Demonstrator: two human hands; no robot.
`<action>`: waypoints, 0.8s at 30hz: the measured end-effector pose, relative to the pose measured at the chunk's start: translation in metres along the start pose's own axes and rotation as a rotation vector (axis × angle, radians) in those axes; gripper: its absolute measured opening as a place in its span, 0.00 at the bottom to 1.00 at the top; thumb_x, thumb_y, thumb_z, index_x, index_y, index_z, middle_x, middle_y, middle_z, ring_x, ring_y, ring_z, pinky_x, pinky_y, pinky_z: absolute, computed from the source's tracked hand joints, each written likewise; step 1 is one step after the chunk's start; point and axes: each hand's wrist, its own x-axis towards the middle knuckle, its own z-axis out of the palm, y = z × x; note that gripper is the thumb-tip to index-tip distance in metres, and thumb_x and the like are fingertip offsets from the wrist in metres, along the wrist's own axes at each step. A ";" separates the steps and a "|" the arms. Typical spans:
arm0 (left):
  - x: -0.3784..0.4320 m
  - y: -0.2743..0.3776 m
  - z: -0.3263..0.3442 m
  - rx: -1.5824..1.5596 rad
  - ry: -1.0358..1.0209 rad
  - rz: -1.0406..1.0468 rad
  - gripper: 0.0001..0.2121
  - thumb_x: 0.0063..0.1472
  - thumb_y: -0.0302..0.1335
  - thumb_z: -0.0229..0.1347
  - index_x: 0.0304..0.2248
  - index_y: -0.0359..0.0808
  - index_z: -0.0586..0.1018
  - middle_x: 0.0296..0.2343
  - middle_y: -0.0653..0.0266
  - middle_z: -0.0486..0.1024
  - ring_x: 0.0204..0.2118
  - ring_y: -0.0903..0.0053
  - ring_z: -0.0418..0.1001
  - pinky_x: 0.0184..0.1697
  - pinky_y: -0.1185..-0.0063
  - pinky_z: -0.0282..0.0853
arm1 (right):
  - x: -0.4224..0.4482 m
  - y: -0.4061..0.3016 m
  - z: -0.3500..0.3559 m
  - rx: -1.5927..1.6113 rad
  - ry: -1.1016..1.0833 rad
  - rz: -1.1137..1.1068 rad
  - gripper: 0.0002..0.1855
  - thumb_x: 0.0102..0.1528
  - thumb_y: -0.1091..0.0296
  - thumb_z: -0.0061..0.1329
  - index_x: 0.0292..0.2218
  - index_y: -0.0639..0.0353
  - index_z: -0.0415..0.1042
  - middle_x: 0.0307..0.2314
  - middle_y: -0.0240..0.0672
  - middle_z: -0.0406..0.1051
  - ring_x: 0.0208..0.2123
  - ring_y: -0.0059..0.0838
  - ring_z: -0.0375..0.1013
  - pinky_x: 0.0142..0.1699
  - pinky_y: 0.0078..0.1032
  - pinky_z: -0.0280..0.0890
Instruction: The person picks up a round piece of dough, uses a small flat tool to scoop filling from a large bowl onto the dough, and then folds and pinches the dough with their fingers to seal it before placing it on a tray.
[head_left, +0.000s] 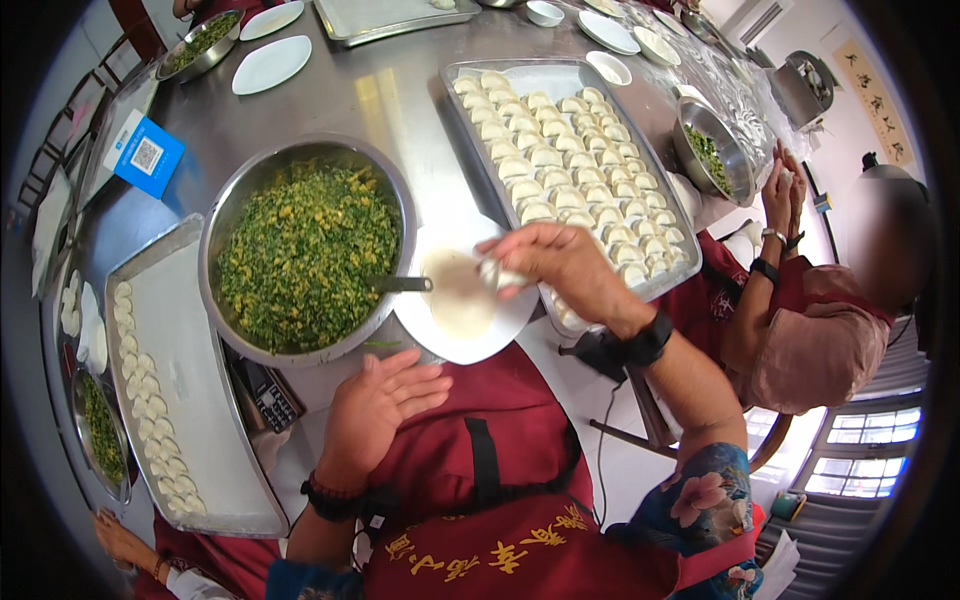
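A small pale piece of dough (499, 277), slightly blurred, is pinched in the fingers of my right hand (559, 270), above a white plate (517, 307) with pale flour or liquid on it. My left hand (382, 405) is empty, fingers apart, below that plate. A steel bowl (405, 202) of chopped green and yellow filling (307, 255) stands at the plate's left, with a metal utensil's handle (401, 283) over its rim. Beyond my right hand lies a metal tray (461, 127) with rows of folded dumplings (555, 178).
A second metal tray (202, 435) at the left holds dumplings along one side. A co-worker (802, 337) at the right presses their hands together near another filling bowl (739, 161). Another person's hand (124, 540) shows lower left. A blue card (154, 161) and plates (271, 65) lie farther back.
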 end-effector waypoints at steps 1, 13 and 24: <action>-0.001 -0.001 -0.006 0.031 0.100 0.054 0.29 0.69 0.43 0.39 0.51 0.18 0.62 0.41 0.37 0.72 0.45 0.48 0.73 0.50 0.60 0.70 | 0.013 -0.010 -0.015 -0.063 0.044 -0.017 0.10 0.57 0.71 0.51 0.39 0.67 0.75 0.39 0.41 0.75 0.38 0.27 0.76 0.40 0.24 0.75; -0.002 -0.009 -0.043 0.107 0.443 0.130 0.19 0.67 0.35 0.45 0.44 0.23 0.72 0.32 0.45 0.78 0.33 0.53 0.79 0.36 0.62 0.78 | 0.197 -0.074 -0.179 -0.475 0.361 -0.141 0.08 0.57 0.68 0.53 0.37 0.63 0.75 0.30 0.31 0.76 0.34 0.21 0.76 0.38 0.22 0.71; 0.003 -0.004 -0.046 0.109 0.500 0.013 0.23 0.67 0.37 0.39 0.42 0.18 0.70 0.33 0.41 0.77 0.32 0.48 0.78 0.36 0.59 0.78 | 0.282 -0.036 -0.241 -0.739 0.371 -0.101 0.08 0.54 0.69 0.53 0.34 0.64 0.76 0.28 0.28 0.75 0.28 0.17 0.73 0.33 0.18 0.70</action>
